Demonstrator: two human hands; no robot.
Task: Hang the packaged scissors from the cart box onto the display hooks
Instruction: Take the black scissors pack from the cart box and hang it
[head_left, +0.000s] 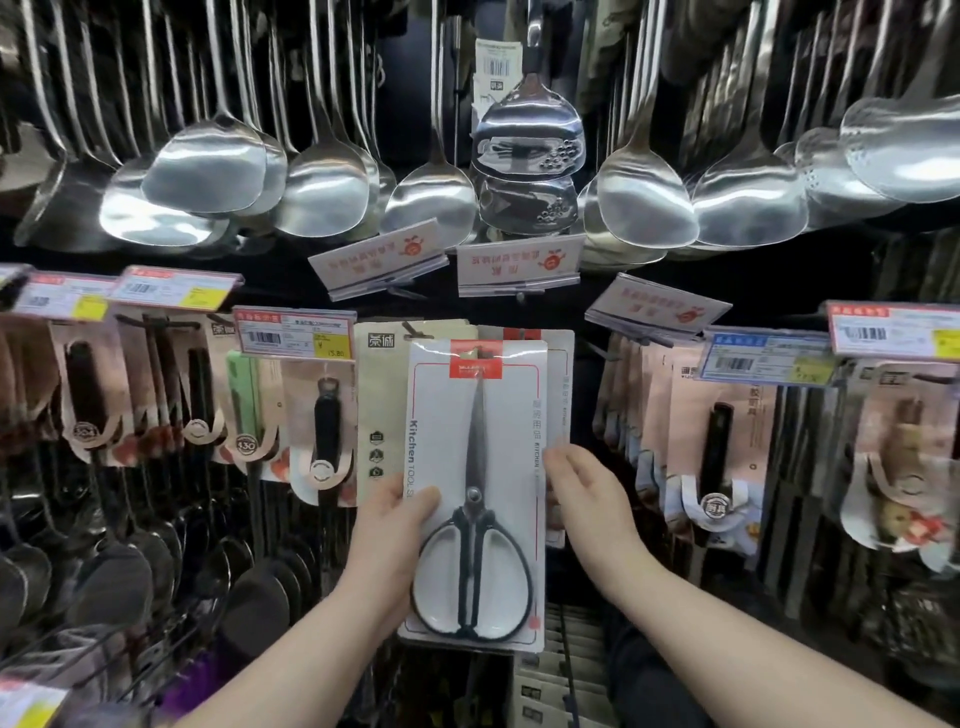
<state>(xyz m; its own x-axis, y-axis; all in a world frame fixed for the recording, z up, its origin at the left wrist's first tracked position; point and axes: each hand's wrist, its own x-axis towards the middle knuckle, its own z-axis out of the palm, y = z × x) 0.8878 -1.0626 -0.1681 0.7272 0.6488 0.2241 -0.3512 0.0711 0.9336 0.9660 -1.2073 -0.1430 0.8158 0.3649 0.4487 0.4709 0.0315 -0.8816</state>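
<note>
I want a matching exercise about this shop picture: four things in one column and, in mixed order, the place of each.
Things:
1. scissors pack
2. left hand
3. right hand
4. steel spatulas

Places:
a. hanging in the top row
b. at the pack's right edge
c. centre, held up before the display
d. at the pack's left edge, thumb on its front

Pairs: 1-c, 2-d, 3-b, 4-a
</note>
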